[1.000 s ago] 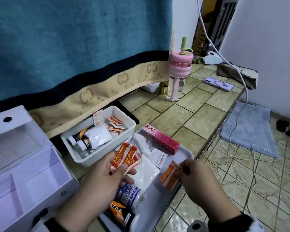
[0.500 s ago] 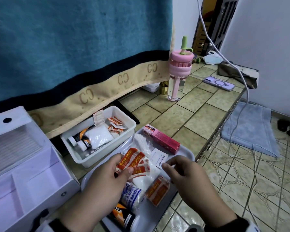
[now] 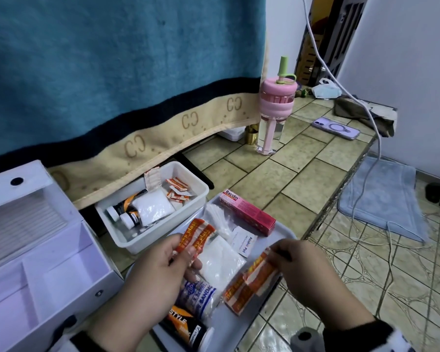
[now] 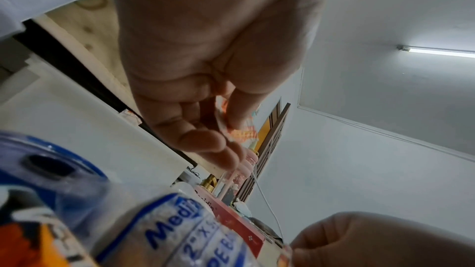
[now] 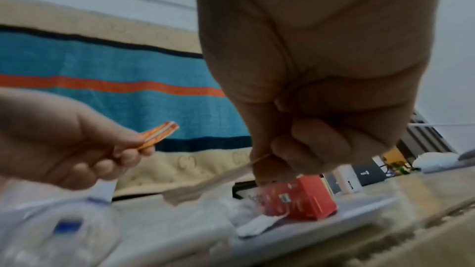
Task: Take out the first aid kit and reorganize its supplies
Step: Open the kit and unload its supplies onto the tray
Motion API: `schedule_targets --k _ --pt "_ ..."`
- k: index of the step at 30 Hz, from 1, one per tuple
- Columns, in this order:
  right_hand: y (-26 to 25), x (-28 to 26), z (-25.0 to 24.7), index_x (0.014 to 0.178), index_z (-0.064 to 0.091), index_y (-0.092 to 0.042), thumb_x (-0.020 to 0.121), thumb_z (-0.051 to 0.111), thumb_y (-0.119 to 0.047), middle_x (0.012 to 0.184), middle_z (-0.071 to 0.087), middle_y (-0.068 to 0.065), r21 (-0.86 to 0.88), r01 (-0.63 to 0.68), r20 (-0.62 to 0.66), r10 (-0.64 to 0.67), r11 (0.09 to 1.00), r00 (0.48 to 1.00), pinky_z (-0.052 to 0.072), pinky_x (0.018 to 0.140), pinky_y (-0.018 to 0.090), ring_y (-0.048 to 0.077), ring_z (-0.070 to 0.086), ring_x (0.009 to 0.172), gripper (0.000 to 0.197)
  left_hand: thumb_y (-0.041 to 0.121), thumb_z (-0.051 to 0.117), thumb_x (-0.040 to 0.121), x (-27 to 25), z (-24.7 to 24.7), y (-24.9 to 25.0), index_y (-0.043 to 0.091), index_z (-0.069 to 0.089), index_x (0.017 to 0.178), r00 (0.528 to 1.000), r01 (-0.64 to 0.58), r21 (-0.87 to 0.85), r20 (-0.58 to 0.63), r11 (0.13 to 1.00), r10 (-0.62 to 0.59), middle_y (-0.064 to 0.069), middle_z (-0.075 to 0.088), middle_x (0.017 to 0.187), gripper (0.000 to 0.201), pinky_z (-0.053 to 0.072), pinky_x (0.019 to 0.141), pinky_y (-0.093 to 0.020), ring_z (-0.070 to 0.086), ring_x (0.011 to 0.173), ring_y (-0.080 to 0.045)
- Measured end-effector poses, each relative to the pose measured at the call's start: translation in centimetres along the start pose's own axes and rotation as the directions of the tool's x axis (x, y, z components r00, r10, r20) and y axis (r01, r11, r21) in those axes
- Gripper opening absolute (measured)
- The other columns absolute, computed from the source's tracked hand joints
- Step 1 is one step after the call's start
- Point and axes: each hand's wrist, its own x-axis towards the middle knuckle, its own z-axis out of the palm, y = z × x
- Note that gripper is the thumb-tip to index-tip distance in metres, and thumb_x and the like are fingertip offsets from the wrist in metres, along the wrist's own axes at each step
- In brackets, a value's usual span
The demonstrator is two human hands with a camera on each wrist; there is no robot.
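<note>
**A:** What sits furthest left?

**B:** The white first aid kit box (image 3: 36, 270), lid up, its divided compartments showing. Just right of it, against the hanging blanket (image 3: 112, 72), is a white tub (image 3: 196, 199) with small dark bottles (image 3: 123, 213), a clear bag of white material (image 3: 153, 205) and loose orange-and-white plaster strips (image 3: 177, 188).

**B:** In front of that tub lies a grey tray (image 3: 285, 231) on the tiled counter (image 3: 302, 179).

**A:** And the left hand?

**B:** The left hand (image 3: 148, 270) is over the tray's near left part, thumb and fingers pinching a small bundle of orange plasters (image 3: 197, 236); the left wrist view shows the thumb pressing them against the fingers. Below it on the tray lie a wrapped bandage roll (image 3: 196, 292) and a black-and-orange bottle (image 3: 186, 329) on its side.

**A:** Middle of the tray?

**B:** A white gauze bag (image 3: 219, 257), an alcohol pad sachet (image 3: 244, 241), and at the far edge a pink Bacidin box (image 3: 247, 212).

**A:** The right hand?

**B:** The right hand (image 3: 308, 273) has its fingers curled, pinching the top of an orange plaster strip (image 3: 254, 278) that hangs down to touch the tray's near right side.

**A:** Further right?

**B:** A pink water bottle (image 3: 276, 110) and a purple phone (image 3: 335, 128) on the counter, well apart from the tray.
</note>
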Motion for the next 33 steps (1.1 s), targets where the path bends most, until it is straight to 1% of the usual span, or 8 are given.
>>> schedule_targets --k 6,9,11,14,16,20,26,33 --pt "0.0 -0.1 2.2 0.089 0.065 -0.027 0.086 0.059 -0.039 0.073 0.062 -0.007 -0.162 -0.021 -0.003 0.021 0.987 1.0 0.042 0.057 0.023 0.014 0.062 0.075 0.014 0.025 0.055 0.092 -0.3 0.8 -0.1 0.041 0.067 0.081 0.998 -0.058 0.053 0.016 0.997 0.057 0.008 0.07 0.077 0.023 0.054 0.076 -0.048 0.065 0.066 -0.018" --pt "0.0 -0.1 2.1 0.094 0.067 -0.027 0.084 0.06 -0.048 0.098 0.059 -0.006 -0.167 -0.026 -0.115 0.006 0.986 0.993 0.042 0.069 0.025 0.013 0.06 0.087 0.025 0.023 0.062 0.088 -0.4 0.6 0.0 0.046 0.069 0.076 0.997 -0.07 0.054 0.031 0.996 0.069 0.01 0.072 0.075 0.027 0.057 0.07 -0.038 0.068 0.066 -0.01" --pt "-0.6 -0.1 1.1 0.085 0.067 -0.029 0.085 0.058 -0.049 0.095 0.059 -0.009 0.027 0.036 -0.143 -0.032 0.999 0.989 0.039 0.067 0.023 0.004 0.057 0.075 0.021 0.016 0.067 0.085 -0.3 0.6 -0.1 0.038 0.071 0.069 0.999 -0.031 0.028 0.032 0.999 0.03 0.003 0.072 0.066 0.027 0.052 0.057 -0.028 0.063 0.052 -0.004" --pt "-2.5 -1.0 -0.4 0.08 0.07 -0.027 0.074 0.066 -0.049 0.078 0.069 -0.011 0.434 0.082 0.067 -0.123 0.897 0.99 0.046 0.062 0.017 -0.002 0.058 0.064 0.023 0.011 0.068 0.084 -0.4 1.1 0.1 0.024 0.072 0.072 0.996 -0.011 -0.01 0.087 1.0 0.012 -0.003 0.071 0.063 0.018 0.049 0.052 -0.023 0.065 0.052 -0.008" --pt "-3.2 -1.5 -0.5 0.079 0.071 -0.023 0.073 0.075 -0.034 0.069 0.068 -0.013 0.47 0.099 0.118 -0.174 0.877 0.978 0.045 0.06 0.014 -0.004 0.057 0.06 0.013 0.014 0.067 0.085 -0.5 1.7 0.3 0.023 0.073 0.075 0.99 -0.036 0.014 0.137 0.999 0.034 -0.001 0.073 0.068 0.014 0.051 0.054 -0.02 0.068 0.057 -0.01" --pt "-2.6 -0.8 -0.5 0.074 0.072 -0.013 0.079 0.073 -0.013 0.062 0.07 -0.007 0.41 0.021 0.033 -0.037 0.912 0.999 0.04 0.05 0.007 -0.005 0.055 0.049 0.005 0.013 0.068 0.083 -0.3 1.9 -0.1 0.027 0.071 0.074 0.987 -0.087 0.046 0.142 0.995 0.08 0.0 0.07 0.065 0.017 0.053 0.065 -0.027 0.065 0.058 -0.009" --pt "0.0 -0.3 -1.0 0.076 0.068 -0.025 0.079 0.072 -0.027 0.073 0.069 -0.009 -0.069 -0.099 0.135 0.108 0.993 0.985 0.047 0.058 0.018 0.004 0.062 0.067 0.006 0.009 0.068 0.083 0.6 0.3 -1.3 0.026 0.07 0.075 0.994 -0.098 0.036 0.05 0.995 0.096 0.002 0.069 0.069 0.018 0.053 0.066 -0.033 0.066 0.063 -0.013" --pt "-0.2 -0.2 1.4 0.067 0.054 -0.028 0.075 0.069 -0.037 0.073 0.064 -0.007 -0.191 -0.068 0.024 0.074 0.979 0.997 0.042 0.057 0.023 0.011 0.062 0.073 0.02 0.01 0.067 0.083 0.3 -0.1 -1.5 0.028 0.07 0.074 0.991 -0.133 0.031 0.025 0.991 0.132 0.002 0.069 0.069 0.021 0.052 0.064 -0.029 0.065 0.062 -0.01"
